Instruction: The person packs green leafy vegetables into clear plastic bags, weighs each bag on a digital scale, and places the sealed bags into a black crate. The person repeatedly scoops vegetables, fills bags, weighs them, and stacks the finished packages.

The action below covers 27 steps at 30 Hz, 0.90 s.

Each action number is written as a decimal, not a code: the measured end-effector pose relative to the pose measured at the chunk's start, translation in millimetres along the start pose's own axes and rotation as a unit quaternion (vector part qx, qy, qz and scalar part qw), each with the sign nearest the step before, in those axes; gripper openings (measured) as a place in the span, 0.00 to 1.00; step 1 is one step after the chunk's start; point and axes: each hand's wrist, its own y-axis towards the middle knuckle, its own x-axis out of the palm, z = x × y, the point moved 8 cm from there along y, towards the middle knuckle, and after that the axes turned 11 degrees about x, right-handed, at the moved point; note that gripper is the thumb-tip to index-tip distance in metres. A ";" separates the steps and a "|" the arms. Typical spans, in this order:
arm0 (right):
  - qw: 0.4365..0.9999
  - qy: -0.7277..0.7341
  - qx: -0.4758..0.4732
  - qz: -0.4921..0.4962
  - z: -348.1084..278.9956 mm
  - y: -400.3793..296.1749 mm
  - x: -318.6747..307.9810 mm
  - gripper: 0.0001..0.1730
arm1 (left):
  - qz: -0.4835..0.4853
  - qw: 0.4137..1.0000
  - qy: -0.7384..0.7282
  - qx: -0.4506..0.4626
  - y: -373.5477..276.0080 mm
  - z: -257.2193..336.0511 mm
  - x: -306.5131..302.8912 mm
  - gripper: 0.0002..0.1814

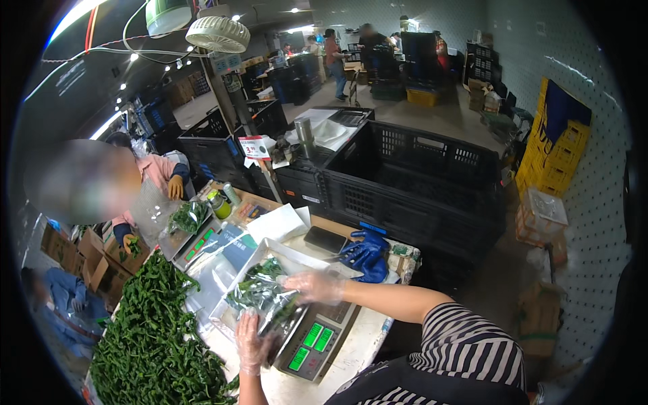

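A clear plastic bag of green peppers (pixel 263 283) lies between my hands, over a shallow white box (pixel 304 260) and the digital scale's platform. My right hand (pixel 319 287), in a clear disposable glove and slightly blurred, has its fingers on the bag's far right side. At the near left side is my left hand (pixel 251 338), gloved alike, its fingers against the bag's edge and its thumb blurred; its grip is unclear. The scale (pixel 314 347) shows lit green displays facing me. A large heap of loose green peppers (pixel 157 334) covers the table to the left.
Blue coated gloves (pixel 367 255) and a dark phone (pixel 325 239) lie beyond my right hand. A large black crate (pixel 415 172) stands behind the table. Across the table, a person (pixel 157 177) in gloves works by another bagged portion (pixel 190 216) on a second scale. A metal post (pixel 243 111) rises at the table's back edge.
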 end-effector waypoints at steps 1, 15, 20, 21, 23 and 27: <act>0.993 -0.097 -0.040 0.061 -11.3 5.0 -8.6 0.29 | 0.080 0.996 -0.034 0.019 5.1 7.9 -16.3 0.28; 0.882 0.422 0.210 0.014 -140.6 -68.9 -124.7 0.50 | 0.209 0.808 -0.515 -0.199 128.2 30.6 -108.5 0.10; 0.872 0.432 0.230 0.034 -68.7 -155.6 -93.9 0.56 | 0.148 0.786 -0.544 -0.254 173.0 69.7 -50.1 0.11; 0.873 0.419 0.240 0.063 -58.8 -158.3 -100.2 0.56 | 0.127 0.803 -0.519 -0.264 185.7 78.6 -47.1 0.11; 0.873 0.392 0.265 0.118 -40.6 -165.9 -111.4 0.56 | 0.103 0.803 -0.529 -0.255 208.1 91.8 -32.1 0.12; 0.889 0.317 0.281 0.171 -37.8 -166.4 -189.6 0.52 | 0.103 0.775 -0.602 -0.165 282.0 114.6 -3.6 0.14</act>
